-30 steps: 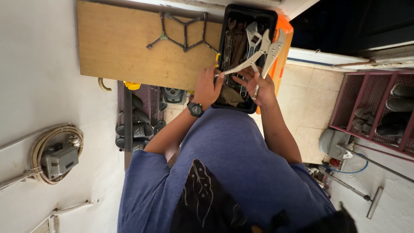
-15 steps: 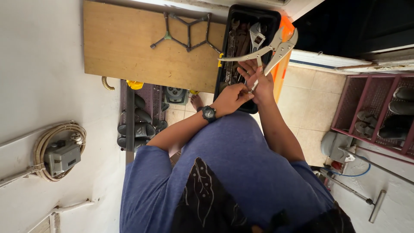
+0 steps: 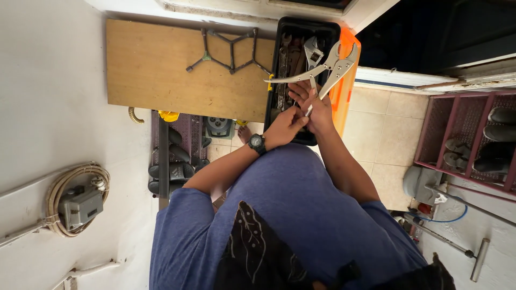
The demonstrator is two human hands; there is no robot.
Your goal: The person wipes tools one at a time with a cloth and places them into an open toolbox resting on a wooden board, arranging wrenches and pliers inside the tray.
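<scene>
Tiled floor [image 3: 384, 126] and a pale wall frame a wooden board [image 3: 161, 70] with an open black toolbox [image 3: 279, 32] standing at its right end. Above that box, the right hand [image 3: 317, 107] is closed around the lower handle of a pair of silver locking pliers [image 3: 322, 67], fingers curled tight about it, with the upper handle splayed away and the jaws standing apart over the box's orange lid [image 3: 344, 91]. The left hand [image 3: 285, 126], a black watch [image 3: 257, 143] on its wrist, pinches with thumb and fingertips at the tail end of the held handle, seemingly at the adjusting screw, though the contact itself is too small to make out. Inside the box lie an adjustable wrench [image 3: 312, 52] and other dark tools; a lug wrench [image 3: 226, 45] lies on the board, well apart. The risk, as I judge it, is a pinch: with fingers so near the hinge, the sprung handle snapping shut could catch skin, and a loosened grip would drop the pliers into the box.
</scene>
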